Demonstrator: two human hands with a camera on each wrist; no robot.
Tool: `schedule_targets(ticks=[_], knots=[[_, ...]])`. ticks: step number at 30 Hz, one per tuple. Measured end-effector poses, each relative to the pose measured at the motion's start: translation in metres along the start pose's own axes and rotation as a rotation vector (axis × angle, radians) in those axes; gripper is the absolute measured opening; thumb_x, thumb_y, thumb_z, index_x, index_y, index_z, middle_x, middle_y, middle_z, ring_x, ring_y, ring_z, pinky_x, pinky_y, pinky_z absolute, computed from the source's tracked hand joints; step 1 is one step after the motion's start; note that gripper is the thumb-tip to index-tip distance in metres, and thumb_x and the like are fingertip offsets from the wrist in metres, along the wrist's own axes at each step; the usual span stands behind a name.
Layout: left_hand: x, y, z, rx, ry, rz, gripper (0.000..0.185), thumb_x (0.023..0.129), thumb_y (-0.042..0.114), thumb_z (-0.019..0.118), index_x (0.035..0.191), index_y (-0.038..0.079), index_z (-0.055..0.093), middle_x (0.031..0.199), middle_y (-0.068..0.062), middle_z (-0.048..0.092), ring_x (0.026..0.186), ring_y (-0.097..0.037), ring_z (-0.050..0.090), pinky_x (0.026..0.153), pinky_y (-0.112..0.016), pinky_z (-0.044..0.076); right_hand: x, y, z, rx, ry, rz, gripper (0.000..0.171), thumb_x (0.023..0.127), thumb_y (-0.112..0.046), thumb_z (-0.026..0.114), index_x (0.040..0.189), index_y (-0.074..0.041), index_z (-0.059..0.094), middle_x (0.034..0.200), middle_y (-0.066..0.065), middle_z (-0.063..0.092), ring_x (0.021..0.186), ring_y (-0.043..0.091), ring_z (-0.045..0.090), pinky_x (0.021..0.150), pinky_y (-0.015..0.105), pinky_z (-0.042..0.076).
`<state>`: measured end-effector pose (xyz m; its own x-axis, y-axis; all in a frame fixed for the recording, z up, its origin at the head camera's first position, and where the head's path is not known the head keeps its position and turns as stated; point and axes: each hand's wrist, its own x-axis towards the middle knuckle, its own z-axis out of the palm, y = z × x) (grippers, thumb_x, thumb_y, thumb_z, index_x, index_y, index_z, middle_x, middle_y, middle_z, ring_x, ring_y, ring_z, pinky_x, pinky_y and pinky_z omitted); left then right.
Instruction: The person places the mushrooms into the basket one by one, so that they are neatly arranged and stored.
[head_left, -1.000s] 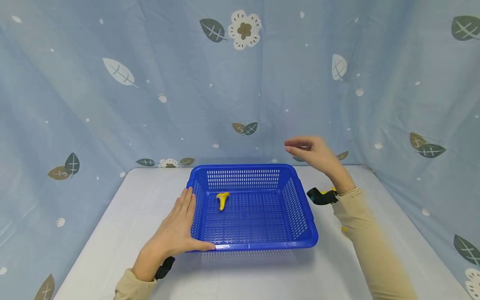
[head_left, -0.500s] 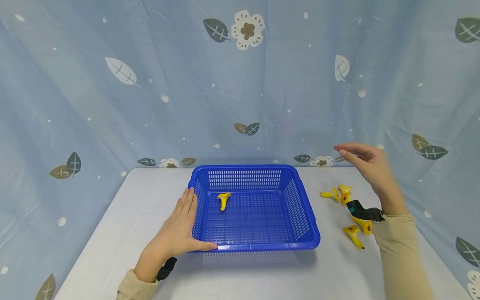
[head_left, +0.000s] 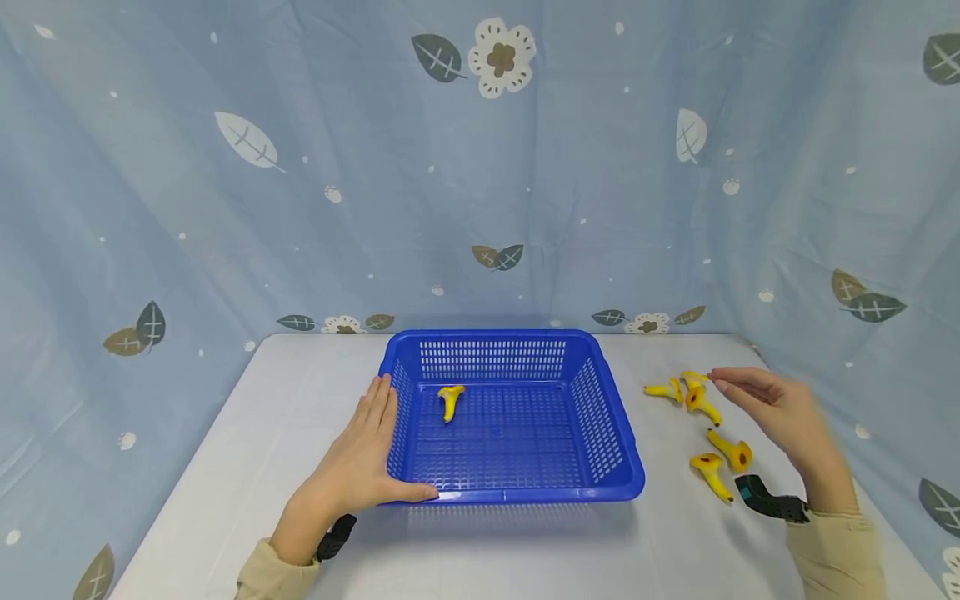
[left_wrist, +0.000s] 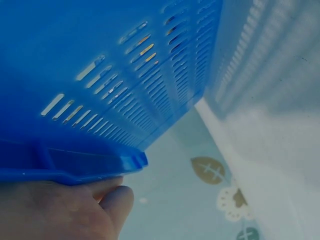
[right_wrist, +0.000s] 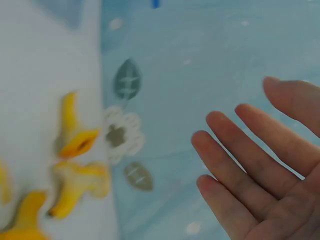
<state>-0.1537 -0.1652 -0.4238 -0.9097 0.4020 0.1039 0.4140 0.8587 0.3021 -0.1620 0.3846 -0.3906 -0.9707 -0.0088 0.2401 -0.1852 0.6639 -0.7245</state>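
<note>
- L hand (head_left: 352,475) lies flat vs. the left wall of the blue basket (head_left: 600,417), fingers straight along the wall, thumb under the front-left rim; palm down on the white table (head_left: 247,433). Presses/steadies only, nothing gripped.
- Left wrist view: palm (left_wrist: 60,210) sits under the basket's rim (left_wrist: 75,172), slotted wall rising above it.
- R hand (head_left: 780,412) hovers over the table to the right of the basket, fingers relaxed + slightly spread, tips pointing left; holds nothing. A bit blurred.
- Right wrist view: fingers (right_wrist: 240,165) spread, empty palm; yellow pieces (right_wrist: 77,145) blurred on the table beyond.
- 1 yellow mushroom toy (head_left: 450,400) lies inside the basket, back-left part of the floor, apart from the walls.
- 5 more mushroom toys on the table right of the basket: three in a back cluster (head_left: 686,390) just by the R fingertips, not clearly touching; two nearer the front (head_left: 720,465), below the R hand.
- Black wrist straps: one at L wrist (head_left: 335,537), one at R wrist (head_left: 768,502). Beige sleeves on both arms.
- Backdrop: blue cloth w/ leaf + flower print (head_left: 495,58) round the table.
</note>
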Motion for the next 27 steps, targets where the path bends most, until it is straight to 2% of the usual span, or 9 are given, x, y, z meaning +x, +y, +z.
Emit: schedule_targets(ticks=[3,7,10,12,14,16,19,23,27], knots=[[-0.001,0.0,-0.001,-0.001,0.002,-0.001,0.149,0.059,0.094,0.057,0.154,-0.01,0.009,0.163,-0.026,-0.002,0.15,-0.039,-0.005,0.118,-0.055,0.015,-0.01,0.013,0.003,-0.047,-0.045,0.006,0.033,0.099,-0.024,0.063,0.125,-0.003,0.067,0.114,-0.019,0.066,0.099,-0.018,0.054,0.075,0.006,0.046],[-0.001,0.001,-0.002,-0.007,-0.001,-0.002,0.149,0.059,0.094,0.058,0.154,-0.01,0.008,0.163,-0.025,-0.003,0.15,-0.038,-0.006,0.119,-0.055,0.014,-0.021,0.026,0.007,-0.125,-0.092,-0.049,0.026,0.095,-0.018,0.069,0.118,-0.006,0.071,0.115,0.002,0.071,0.103,-0.02,0.049,0.078,0.006,0.044],[-0.001,0.001,-0.002,-0.009,-0.003,-0.005,0.149,0.059,0.094,0.058,0.154,-0.01,0.008,0.163,-0.025,-0.003,0.15,-0.038,-0.006,0.119,-0.055,0.015,-0.027,0.031,0.01,-0.17,-0.166,-0.021,0.03,0.091,-0.021,0.074,0.118,-0.011,0.072,0.121,0.013,0.068,0.113,-0.007,0.051,0.093,0.031,0.05],[-0.001,0.002,-0.002,-0.011,-0.004,-0.01,0.149,0.059,0.093,0.058,0.154,-0.01,0.009,0.163,-0.025,-0.003,0.15,-0.038,-0.005,0.118,-0.055,0.015,-0.03,0.033,0.013,-0.183,-0.233,0.014,0.037,0.086,-0.023,0.078,0.121,-0.011,0.071,0.125,0.017,0.065,0.124,0.017,0.052,0.097,0.057,0.045],[-0.001,0.001,-0.002,-0.012,-0.004,-0.011,0.149,0.059,0.093,0.058,0.154,-0.01,0.009,0.163,-0.025,-0.003,0.151,-0.038,-0.005,0.119,-0.055,0.015,-0.031,0.034,0.016,-0.184,-0.295,0.063,0.045,0.082,-0.024,0.082,0.123,-0.009,0.07,0.129,0.02,0.063,0.13,0.043,0.044,0.09,0.075,0.035],[-0.001,0.001,-0.002,-0.012,-0.005,-0.013,0.149,0.059,0.093,0.058,0.155,-0.01,0.008,0.163,-0.025,-0.003,0.151,-0.038,-0.005,0.119,-0.055,0.014,-0.032,0.035,0.019,-0.169,-0.35,0.076,0.049,0.077,-0.019,0.084,0.122,-0.005,0.069,0.128,0.023,0.063,0.131,0.06,0.032,0.095,0.078,0.027],[-0.001,0.001,-0.002,-0.018,-0.005,-0.01,0.149,0.06,0.093,0.059,0.155,-0.01,0.008,0.163,-0.025,-0.003,0.15,-0.038,-0.006,0.119,-0.055,0.014,-0.033,0.037,0.023,-0.137,-0.397,0.08,0.048,0.074,-0.01,0.085,0.118,-0.002,0.069,0.122,0.022,0.066,0.132,0.064,0.025,0.103,0.077,0.016],[-0.001,0.001,-0.002,-0.022,-0.006,-0.008,0.149,0.06,0.092,0.06,0.155,-0.01,0.008,0.163,-0.025,-0.003,0.151,-0.037,-0.006,0.119,-0.054,0.014,-0.032,0.04,0.027,-0.133,-0.413,0.02,0.041,0.072,-0.001,0.083,0.111,-0.003,0.072,0.114,0.015,0.07,0.125,0.055,0.043,0.109,0.071,0.009],[-0.001,0.001,-0.002,-0.016,-0.005,-0.008,0.149,0.06,0.092,0.06,0.155,-0.01,0.008,0.163,-0.025,-0.003,0.151,-0.037,-0.006,0.119,-0.054,0.015,-0.03,0.041,0.028,-0.184,-0.425,0.019,0.032,0.075,0.001,0.08,0.106,-0.005,0.074,0.11,0.013,0.071,0.115,0.047,0.057,0.108,0.071,0.015]])
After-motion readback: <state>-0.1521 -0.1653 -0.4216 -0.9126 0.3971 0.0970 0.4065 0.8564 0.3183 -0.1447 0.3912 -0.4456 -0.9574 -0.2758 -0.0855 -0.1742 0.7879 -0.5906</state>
